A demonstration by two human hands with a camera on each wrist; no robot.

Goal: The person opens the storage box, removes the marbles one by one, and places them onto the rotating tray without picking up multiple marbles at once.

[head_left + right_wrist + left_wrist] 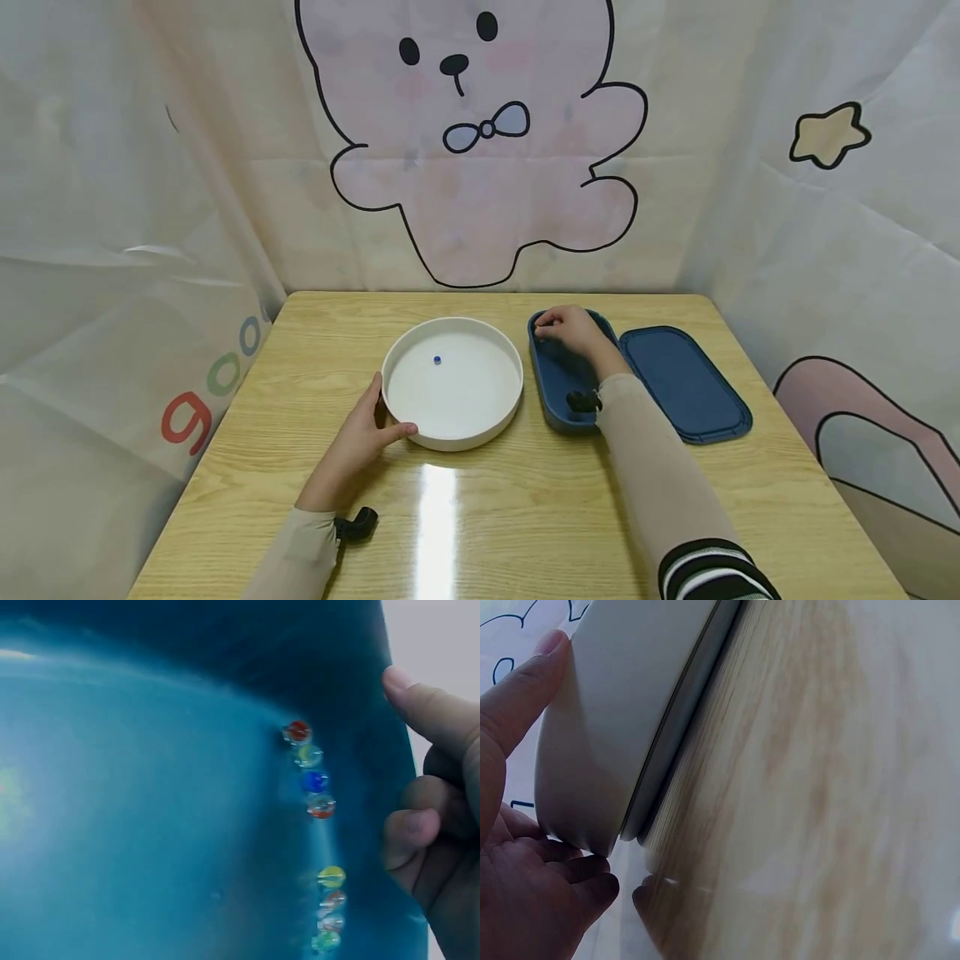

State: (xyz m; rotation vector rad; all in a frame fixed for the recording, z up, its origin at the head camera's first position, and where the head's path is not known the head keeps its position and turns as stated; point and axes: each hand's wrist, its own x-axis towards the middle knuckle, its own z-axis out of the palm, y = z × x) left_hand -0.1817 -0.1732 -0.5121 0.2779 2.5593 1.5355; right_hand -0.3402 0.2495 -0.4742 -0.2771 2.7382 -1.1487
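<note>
Head: a blue marble (437, 360) lay in the dish (461, 408); the right hand (572, 329) was over the box (551, 379). Left wrist: the left hand (514, 881) gripped the dish, probably for steadiness. Right wrist: more marbles (316, 781) lay inside; whether the bent fingers (420, 825) held one, I could not tell.

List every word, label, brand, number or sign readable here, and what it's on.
"g" or "9": red character, on the left cloth wall; I cannot tell which.
"o": green ring, same wall; letter or zero.
"o": blue ring, same wall; likewise.
Beyond it, a partial blue mark: unreadable.
No readable text on the white dish, blue box, lid or marbles.
</note>
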